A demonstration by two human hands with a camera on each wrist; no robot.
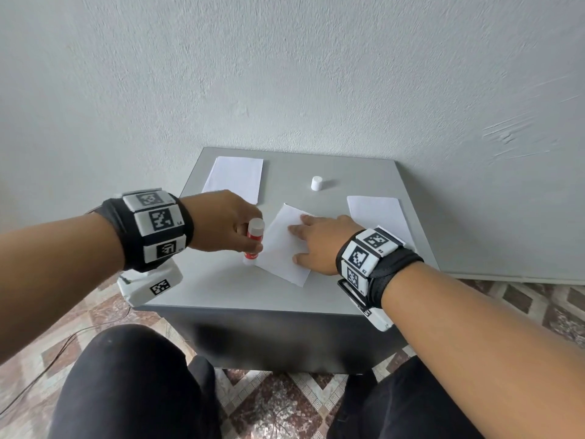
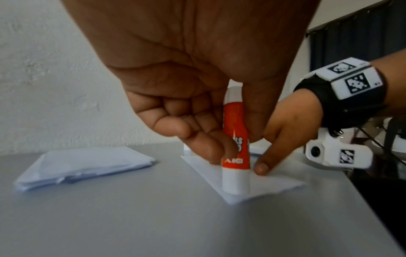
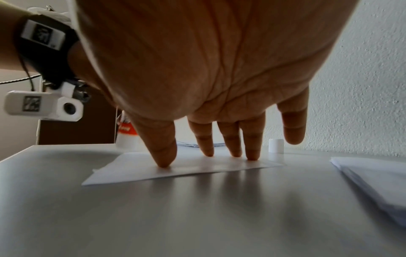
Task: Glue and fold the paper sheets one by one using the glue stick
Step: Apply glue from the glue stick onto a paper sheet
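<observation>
A white paper sheet (image 1: pixel 278 248) lies turned at an angle in the middle of the grey table (image 1: pixel 221 289). My left hand (image 1: pixel 221 223) grips a red and white glue stick (image 1: pixel 253 239), held upside down with its tip on the sheet's left edge (image 2: pixel 236 189). My right hand (image 1: pixel 319 242) lies flat on the sheet, straight fingers (image 3: pixel 164 156) pressing it down. In the right wrist view the glue stick (image 3: pixel 127 135) shows behind the thumb. The glue stick's white cap (image 1: pixel 316 183) stands apart near the back of the table.
A pile of white sheets (image 1: pixel 235 179) lies at the back left, seen folded in the left wrist view (image 2: pixel 83 165). Another pile (image 1: pixel 376 217) lies at the right edge, next to my right wrist. The wall stands directly behind the table. My knees are below the front edge.
</observation>
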